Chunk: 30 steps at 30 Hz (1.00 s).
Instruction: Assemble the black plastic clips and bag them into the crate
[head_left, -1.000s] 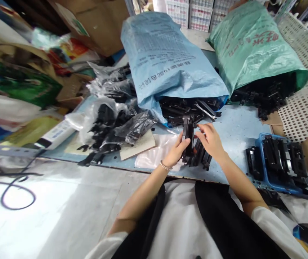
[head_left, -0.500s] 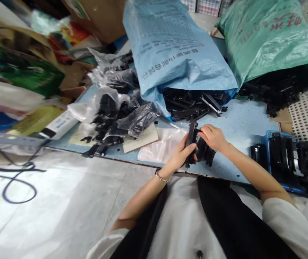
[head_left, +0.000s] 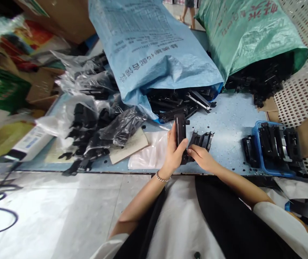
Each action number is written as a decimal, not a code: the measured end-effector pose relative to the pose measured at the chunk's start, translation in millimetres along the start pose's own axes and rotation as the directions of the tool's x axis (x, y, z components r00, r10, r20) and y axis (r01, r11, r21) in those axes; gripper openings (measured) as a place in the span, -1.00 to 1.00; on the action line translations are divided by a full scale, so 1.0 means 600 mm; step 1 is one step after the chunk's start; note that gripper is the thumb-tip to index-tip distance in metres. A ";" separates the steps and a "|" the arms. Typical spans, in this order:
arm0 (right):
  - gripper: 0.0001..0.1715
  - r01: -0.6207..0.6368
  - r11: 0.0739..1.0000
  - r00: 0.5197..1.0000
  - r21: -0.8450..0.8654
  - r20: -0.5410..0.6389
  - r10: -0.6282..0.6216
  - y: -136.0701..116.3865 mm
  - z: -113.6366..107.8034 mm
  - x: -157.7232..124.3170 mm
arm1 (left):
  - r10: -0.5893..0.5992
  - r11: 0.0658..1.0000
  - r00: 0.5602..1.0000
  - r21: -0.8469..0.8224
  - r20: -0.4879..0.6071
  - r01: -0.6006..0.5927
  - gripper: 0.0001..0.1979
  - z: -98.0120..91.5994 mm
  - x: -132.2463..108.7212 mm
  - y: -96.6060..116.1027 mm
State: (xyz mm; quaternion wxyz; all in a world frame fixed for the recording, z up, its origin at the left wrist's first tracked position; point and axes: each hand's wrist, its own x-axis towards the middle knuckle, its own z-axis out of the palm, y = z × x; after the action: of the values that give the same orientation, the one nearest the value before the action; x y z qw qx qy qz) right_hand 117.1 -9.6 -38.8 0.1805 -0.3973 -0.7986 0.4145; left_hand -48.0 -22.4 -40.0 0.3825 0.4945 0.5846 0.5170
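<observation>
My left hand (head_left: 175, 153) is wrapped round a long black plastic part (head_left: 180, 131), which stands nearly upright over the table's front edge. My right hand (head_left: 200, 157) has its thumb and fingers pinched at the lower right end of that part; whether they grip it or something small is hidden. Just beyond my right hand, several black parts (head_left: 204, 139) lie side by side on the blue table (head_left: 228, 129). A clear plastic sheet (head_left: 150, 151) lies flat to the left of my left hand.
A blue bag (head_left: 164, 46) and a green bag (head_left: 253, 36), both open, spill black parts at the back. Plastic-wrapped parts (head_left: 86, 118) lie left. A blue basket (head_left: 259, 144) of parts stands right. A person's legs (head_left: 190, 12) show at the top.
My right hand has moved from the upper end of the black part down to its lower end. The held part is turned to show a broader face. The view has shifted, and a person's legs have appeared.
</observation>
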 end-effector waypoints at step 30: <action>-0.47 -0.383 0.335 0.924 0.861 0.349 0.158 0.076 -0.034 0.067 | -0.154 0.627 0.943 -0.709 0.294 0.323 -0.31 0.026 0.053 -0.006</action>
State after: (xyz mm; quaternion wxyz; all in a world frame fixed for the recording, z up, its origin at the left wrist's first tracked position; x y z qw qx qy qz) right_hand 127.0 48.2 -65.3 0.2151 -0.3132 -0.3706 0.8475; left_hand -40.8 12.3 -44.2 0.6749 0.2612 0.3379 0.6017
